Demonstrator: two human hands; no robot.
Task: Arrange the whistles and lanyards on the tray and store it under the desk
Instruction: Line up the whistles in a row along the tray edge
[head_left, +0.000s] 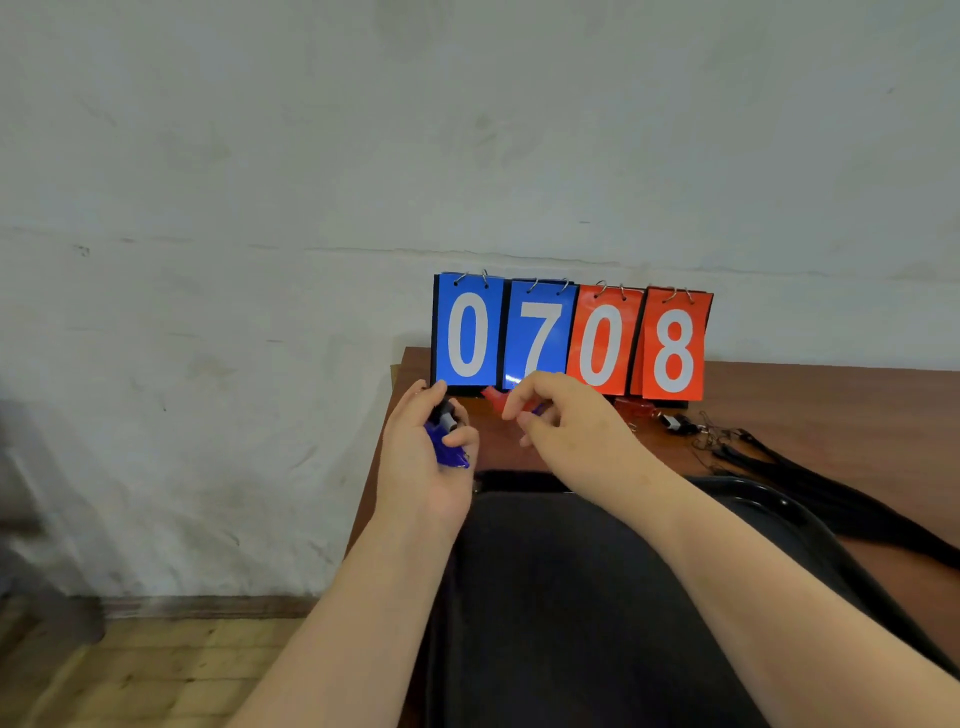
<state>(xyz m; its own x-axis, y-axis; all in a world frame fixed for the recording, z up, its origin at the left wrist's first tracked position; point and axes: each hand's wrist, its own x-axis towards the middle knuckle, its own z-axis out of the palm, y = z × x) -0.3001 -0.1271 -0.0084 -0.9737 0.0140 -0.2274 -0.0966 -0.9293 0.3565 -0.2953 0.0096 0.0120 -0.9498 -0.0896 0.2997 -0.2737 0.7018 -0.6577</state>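
My left hand (423, 457) grips a blue whistle (445, 448) together with a black one (443, 412) at the desk's left end. My right hand (561, 421) pinches a red whistle (496, 398) just in front of the scoreboard. A second red whistle (634, 407) and a black whistle (675, 423) lie on the brown desk (831, 410) to the right. Black lanyards (810, 483) with metal clips trail across the desk toward the right edge. The dark tray (769, 501) lies in front of me; my arms cover much of it.
A flip scoreboard (569, 338) reading 07 in blue and 08 in red stands at the back of the desk against the white wall. The desk's left edge drops to a wooden floor (130, 675).
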